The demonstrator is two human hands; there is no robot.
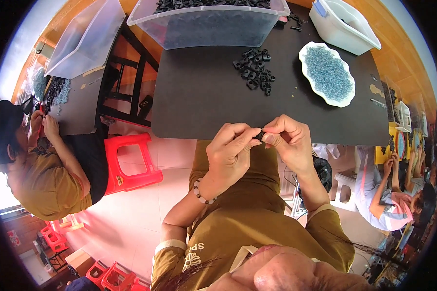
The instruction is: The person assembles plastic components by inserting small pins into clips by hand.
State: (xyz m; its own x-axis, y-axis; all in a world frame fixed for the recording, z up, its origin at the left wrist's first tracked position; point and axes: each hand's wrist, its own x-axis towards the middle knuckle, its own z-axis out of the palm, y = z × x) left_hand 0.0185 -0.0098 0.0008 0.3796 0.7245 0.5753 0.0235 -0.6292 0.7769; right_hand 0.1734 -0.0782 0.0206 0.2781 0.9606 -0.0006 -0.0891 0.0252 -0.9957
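Observation:
Just off the near edge of the dark table [194, 97], my two hands meet at a small black plastic part [259, 135]. The thumb and fingers of my left hand [232, 153] pinch it from one side. My right hand [292, 144] grips it from the other side with thumb and forefinger; the fingertips cover most of it. Beyond my hands lies a loose pile of small black plastic parts [253, 70]. To the right, a white scalloped dish [342, 101] holds many tiny bluish see-through pieces [327, 72].
A see-through bin [213, 34] of black parts stands at the table's far edge, with a white tub [344, 29] to its right. At left, a person [48, 169] works beside a red stool [131, 165]. More people [393, 199] sit at right.

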